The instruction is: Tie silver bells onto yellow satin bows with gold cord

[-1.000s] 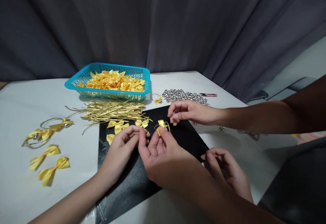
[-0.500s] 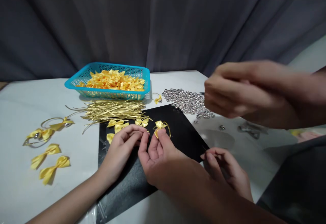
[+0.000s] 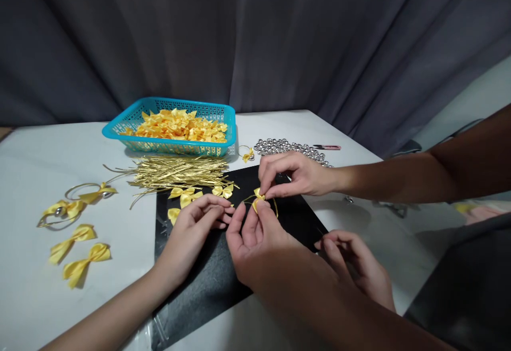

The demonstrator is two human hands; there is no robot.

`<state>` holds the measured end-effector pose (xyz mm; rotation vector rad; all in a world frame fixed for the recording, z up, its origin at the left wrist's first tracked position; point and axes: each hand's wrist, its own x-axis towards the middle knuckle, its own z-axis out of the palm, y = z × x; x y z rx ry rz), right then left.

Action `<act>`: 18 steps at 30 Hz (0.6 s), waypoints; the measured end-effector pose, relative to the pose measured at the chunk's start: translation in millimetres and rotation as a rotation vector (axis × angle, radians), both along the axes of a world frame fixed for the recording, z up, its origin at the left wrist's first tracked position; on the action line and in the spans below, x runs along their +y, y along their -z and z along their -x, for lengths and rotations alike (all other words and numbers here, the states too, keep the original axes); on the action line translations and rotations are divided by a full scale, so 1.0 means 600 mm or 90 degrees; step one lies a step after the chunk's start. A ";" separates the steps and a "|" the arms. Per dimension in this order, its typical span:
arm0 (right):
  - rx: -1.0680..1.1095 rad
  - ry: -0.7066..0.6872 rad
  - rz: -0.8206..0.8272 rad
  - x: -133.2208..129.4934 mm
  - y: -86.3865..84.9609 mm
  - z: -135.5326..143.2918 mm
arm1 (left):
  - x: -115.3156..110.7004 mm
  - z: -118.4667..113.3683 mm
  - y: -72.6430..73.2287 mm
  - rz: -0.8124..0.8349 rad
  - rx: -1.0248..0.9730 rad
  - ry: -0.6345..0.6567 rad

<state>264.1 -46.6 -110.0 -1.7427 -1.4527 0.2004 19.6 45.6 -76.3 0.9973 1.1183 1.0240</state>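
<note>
My left hand [image 3: 195,228] rests over the left part of a black sheet [image 3: 207,292], fingers loosely bent and slightly apart, with no object visible in it. Small yellow ribbon bows [image 3: 186,196] lie just beyond it. At the sheet's right corner, my right hand [image 3: 359,268] is closed in a pinch; a thin, needle-like sliver shows by its fingertips, too fine to name. Between my hands, a co-worker's lower hand [image 3: 263,244] pinches a yellow bow [image 3: 259,195] with a gold cord loop. The co-worker's other hand [image 3: 297,175] touches that bow from above.
A blue basket [image 3: 171,140] of yellow bows stands at the back. Before it lie gold cords [image 3: 179,172]. Silver bells or beads [image 3: 279,146] and a small snipper [image 3: 327,147] are to the right. Finished-looking looped bows [image 3: 62,212] lie left. The co-worker's forearms cross in from the right.
The co-worker's raised hand has come down and left onto the looped bow. Their lower hand has shifted slightly right with it. My hands have barely moved.
</note>
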 end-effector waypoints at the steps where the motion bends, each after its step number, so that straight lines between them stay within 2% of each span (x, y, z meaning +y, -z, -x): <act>1: 0.002 0.007 -0.004 -0.001 -0.001 0.001 | 0.000 0.000 0.001 0.000 -0.002 0.001; 8: -0.010 -0.018 -0.048 0.001 -0.002 0.001 | 0.001 0.000 0.002 -0.005 -0.004 0.004; 18: -0.001 -0.009 -0.069 0.002 -0.009 0.007 | 0.001 0.001 0.004 -0.005 -0.010 0.001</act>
